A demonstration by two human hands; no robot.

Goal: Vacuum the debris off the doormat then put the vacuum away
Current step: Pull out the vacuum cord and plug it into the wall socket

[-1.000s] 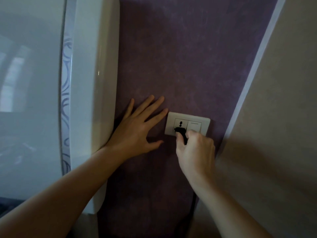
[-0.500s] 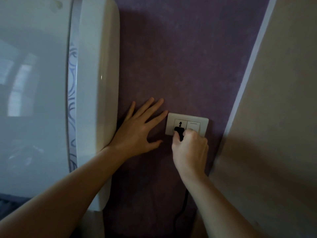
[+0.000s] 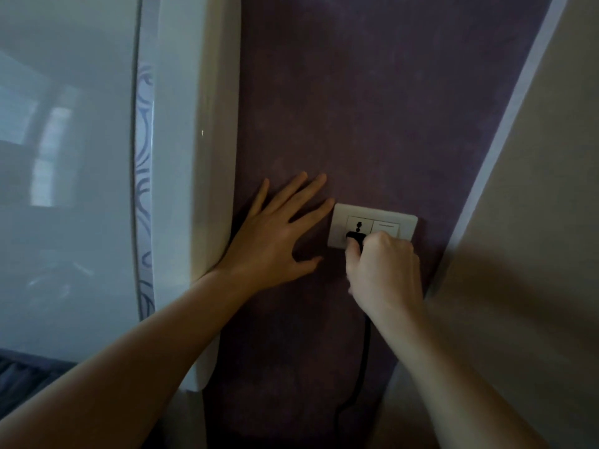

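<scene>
Vacuum plug [image 3: 355,238], black: at wall socket [image 3: 372,212], pinched in the curled grip of the right hand [image 3: 384,270]. Over the last second the grip closes further over it. The left hand [image 3: 275,241] stays spread flat, left of the grip. Plugging in or pulling out: cannot tell. Prongs face the wall; cord [image 3: 364,351] runs straight down below the grip.

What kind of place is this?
Probably a room in a home: a purple wall with a white socket plate, a black plug, and a glossy white appliance, maybe a fridge.
</scene>
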